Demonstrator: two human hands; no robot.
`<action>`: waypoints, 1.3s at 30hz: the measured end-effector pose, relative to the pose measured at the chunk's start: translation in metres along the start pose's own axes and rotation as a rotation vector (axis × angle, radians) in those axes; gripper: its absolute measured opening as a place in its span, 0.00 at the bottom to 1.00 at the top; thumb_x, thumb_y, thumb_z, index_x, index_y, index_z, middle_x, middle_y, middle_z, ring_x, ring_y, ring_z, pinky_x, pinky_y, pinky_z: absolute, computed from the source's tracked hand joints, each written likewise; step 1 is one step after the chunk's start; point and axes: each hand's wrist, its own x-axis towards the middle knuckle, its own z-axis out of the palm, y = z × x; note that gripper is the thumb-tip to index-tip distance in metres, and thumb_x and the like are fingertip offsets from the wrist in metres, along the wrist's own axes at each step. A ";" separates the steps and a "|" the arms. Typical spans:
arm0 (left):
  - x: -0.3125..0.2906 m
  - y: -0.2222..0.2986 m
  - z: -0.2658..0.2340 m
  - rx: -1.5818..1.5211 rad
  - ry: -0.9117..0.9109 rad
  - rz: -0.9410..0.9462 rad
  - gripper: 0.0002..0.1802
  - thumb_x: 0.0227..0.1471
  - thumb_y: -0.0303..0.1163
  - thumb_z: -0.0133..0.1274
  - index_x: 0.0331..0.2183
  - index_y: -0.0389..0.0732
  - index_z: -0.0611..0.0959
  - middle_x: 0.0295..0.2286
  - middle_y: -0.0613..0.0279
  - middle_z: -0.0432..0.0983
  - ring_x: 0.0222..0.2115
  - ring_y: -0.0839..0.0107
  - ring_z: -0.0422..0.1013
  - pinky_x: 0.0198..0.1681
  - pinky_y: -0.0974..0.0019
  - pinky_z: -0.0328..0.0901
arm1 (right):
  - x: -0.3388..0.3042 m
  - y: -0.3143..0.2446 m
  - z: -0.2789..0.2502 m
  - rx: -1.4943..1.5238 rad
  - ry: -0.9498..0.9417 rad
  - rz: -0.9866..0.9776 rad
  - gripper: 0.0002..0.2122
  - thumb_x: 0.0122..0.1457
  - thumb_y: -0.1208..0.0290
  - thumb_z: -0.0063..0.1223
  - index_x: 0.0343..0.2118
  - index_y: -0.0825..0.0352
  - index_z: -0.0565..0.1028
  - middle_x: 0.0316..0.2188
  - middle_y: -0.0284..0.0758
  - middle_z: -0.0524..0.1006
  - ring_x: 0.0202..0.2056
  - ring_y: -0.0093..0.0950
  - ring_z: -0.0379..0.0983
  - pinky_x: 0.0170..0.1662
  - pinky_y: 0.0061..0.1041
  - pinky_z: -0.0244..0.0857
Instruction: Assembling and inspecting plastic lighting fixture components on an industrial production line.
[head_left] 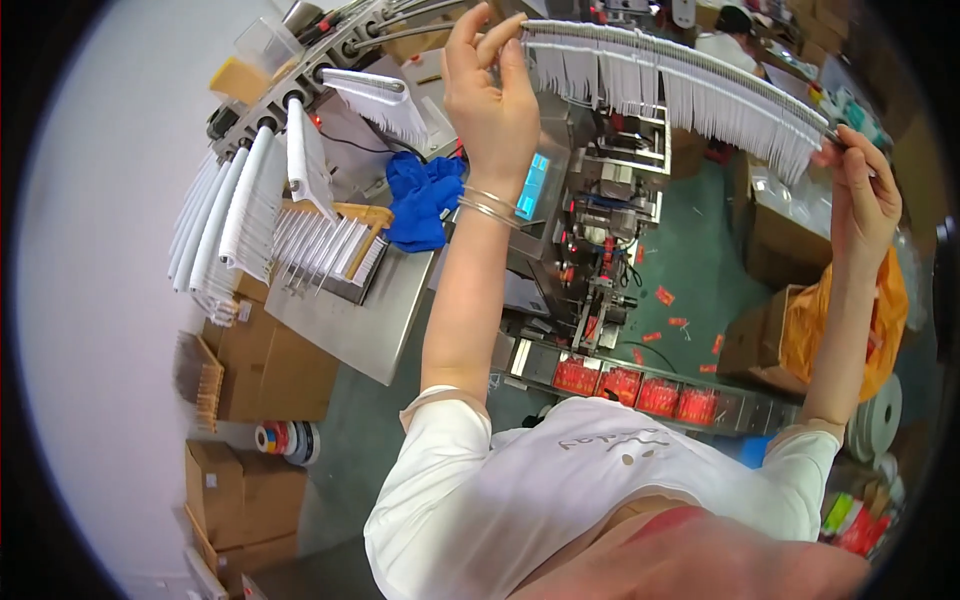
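Raised in front of me is a long thin metal rod strung with a dense row of white hanging strands (690, 95); I cannot make out their exact kind. My left hand (490, 110) pinches the rod's left end between thumb and fingers. At its other, lower end, my right hand (866, 195) grips the rod's tip with thumb and fingertips. The rod slants down to the right. Left of my left hand, more white strand bundles (255, 195) hang from rods on a metal rack (285, 88).
A metal table (355, 335) holds a wooden-framed rack of rods (325, 240) and a blue cloth (425, 200). Below my hands stands a machine (605, 230) with a conveyor of red packs (657, 396). Cardboard boxes (270, 360) and an orange bag (885, 310) flank me. Another person (730, 45) sits far off.
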 end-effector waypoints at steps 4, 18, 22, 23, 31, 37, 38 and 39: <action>0.015 -0.011 0.001 0.181 -0.004 0.108 0.18 0.53 0.23 0.48 0.47 0.33 0.68 0.36 0.61 0.79 0.39 0.76 0.68 0.47 0.72 0.59 | 0.032 0.028 0.008 -0.045 -0.035 -0.149 0.11 0.58 0.76 0.49 0.43 0.75 0.73 0.34 0.38 0.77 0.35 0.25 0.73 0.43 0.20 0.63; 0.028 -0.034 -0.012 0.446 -0.061 0.161 0.14 0.52 0.22 0.46 0.43 0.38 0.77 0.46 0.58 0.69 0.45 0.59 0.65 0.51 0.64 0.57 | 0.066 0.051 0.015 -0.277 -0.254 -0.437 0.10 0.55 0.85 0.47 0.40 0.75 0.74 0.39 0.43 0.74 0.37 0.31 0.74 0.44 0.25 0.67; 0.027 -0.037 -0.006 0.741 0.024 0.392 0.17 0.54 0.27 0.46 0.47 0.34 0.70 0.40 0.58 0.75 0.43 0.66 0.65 0.49 0.66 0.58 | 0.076 0.041 0.023 -0.369 -0.382 -0.499 0.11 0.53 0.84 0.50 0.40 0.74 0.74 0.36 0.42 0.75 0.36 0.32 0.73 0.41 0.25 0.66; 0.029 -0.032 -0.002 0.737 0.026 0.393 0.17 0.54 0.27 0.46 0.47 0.34 0.70 0.40 0.58 0.75 0.43 0.66 0.65 0.49 0.66 0.58 | 0.080 0.041 0.025 -0.373 -0.440 -0.538 0.11 0.52 0.83 0.51 0.40 0.73 0.75 0.34 0.42 0.75 0.35 0.32 0.73 0.39 0.25 0.66; 0.056 -0.046 0.002 0.523 -0.414 0.613 0.11 0.56 0.36 0.44 0.38 0.48 0.79 0.54 0.59 0.59 0.60 0.50 0.43 0.57 0.35 0.27 | 0.098 0.045 0.034 -0.420 -0.543 -0.605 0.11 0.52 0.80 0.53 0.39 0.72 0.75 0.32 0.40 0.76 0.34 0.33 0.72 0.43 0.31 0.61; 0.064 -0.004 0.003 0.421 -0.609 0.066 0.10 0.57 0.37 0.44 0.36 0.47 0.79 0.54 0.59 0.60 0.61 0.51 0.41 0.57 0.34 0.23 | 0.099 0.044 0.030 -0.459 -0.537 -0.642 0.10 0.52 0.78 0.53 0.38 0.72 0.76 0.30 0.39 0.77 0.34 0.33 0.72 0.47 0.36 0.58; 0.063 -0.004 0.002 0.423 -0.609 0.065 0.10 0.57 0.37 0.44 0.36 0.47 0.79 0.54 0.59 0.60 0.61 0.51 0.41 0.57 0.34 0.23 | 0.099 0.045 0.031 -0.456 -0.545 -0.642 0.10 0.52 0.78 0.53 0.38 0.72 0.76 0.30 0.39 0.77 0.34 0.33 0.72 0.47 0.36 0.58; 0.063 -0.004 0.001 0.391 -0.588 0.054 0.11 0.57 0.38 0.44 0.36 0.47 0.79 0.54 0.59 0.60 0.61 0.51 0.41 0.57 0.35 0.23 | 0.099 0.045 0.032 -0.455 -0.545 -0.642 0.10 0.52 0.78 0.53 0.38 0.72 0.76 0.30 0.39 0.77 0.34 0.33 0.72 0.47 0.36 0.58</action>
